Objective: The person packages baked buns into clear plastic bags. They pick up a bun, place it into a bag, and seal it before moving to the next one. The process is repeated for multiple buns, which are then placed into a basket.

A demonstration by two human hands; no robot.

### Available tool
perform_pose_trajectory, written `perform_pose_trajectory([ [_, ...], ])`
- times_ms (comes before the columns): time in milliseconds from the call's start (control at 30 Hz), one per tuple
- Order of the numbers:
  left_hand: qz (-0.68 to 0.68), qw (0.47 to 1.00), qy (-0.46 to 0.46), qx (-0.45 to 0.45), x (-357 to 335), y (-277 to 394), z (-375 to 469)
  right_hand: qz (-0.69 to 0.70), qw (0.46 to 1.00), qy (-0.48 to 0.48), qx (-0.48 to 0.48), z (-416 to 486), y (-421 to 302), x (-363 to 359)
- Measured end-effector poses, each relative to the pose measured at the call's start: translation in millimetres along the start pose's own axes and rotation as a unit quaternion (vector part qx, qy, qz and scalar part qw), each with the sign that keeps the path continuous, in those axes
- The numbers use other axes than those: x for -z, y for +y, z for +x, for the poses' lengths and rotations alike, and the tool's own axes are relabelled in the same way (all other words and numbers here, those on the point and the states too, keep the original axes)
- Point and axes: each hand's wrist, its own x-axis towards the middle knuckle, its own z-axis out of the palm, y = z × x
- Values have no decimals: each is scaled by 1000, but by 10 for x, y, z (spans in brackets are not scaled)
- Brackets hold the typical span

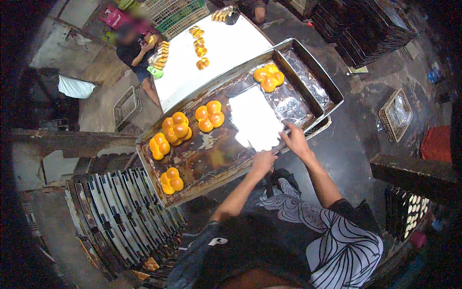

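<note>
In front of me lies a large dark metal baking tray (216,159) with several glossy four-lobed bread rolls (209,116), most of them towards its left end. One more roll (269,77) sits near the tray's right end. A stack of white sheets or plastic bags (254,115) lies on the tray, bright and overexposed. My left hand (264,162) is at the near lower edge of this stack, fingers bent against it. At the stack's lower right corner is my right hand (296,139), thumb and forefinger at its edge. Whether either hand grips a sheet is unclear.
Beyond the tray stands a white table (231,47) with rows of rolls. A person (131,50) sits at its left end, holding a roll. Another tray (306,72) lies under the right end. A tray stack (119,213) rises at near left; a plastic basket (396,115) lies right.
</note>
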Motion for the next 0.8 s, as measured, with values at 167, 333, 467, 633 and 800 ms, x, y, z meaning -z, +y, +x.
perform_pose_trajectory([
  [167, -199, 953, 221, -64, 275, -253, -415, -8, 981, -186, -43, -832, -272, -170],
  [333, -394, 905, 147, -59, 266, 84, -705, 18, 998, 58, -22, -1216, -307, -409],
  [467, -363, 852, 350, -140, 189, 306, -903, 237, 956, -96, -144, -941, -433, -105],
  [633, -635, 654, 375, -168, 251, 463, -820, 533, 812, -221, 87, -255, -993, -74],
  [800, -867, 390, 271, -155, 432, 85, -525, 618, 663, -393, -157, -97, -988, -265],
])
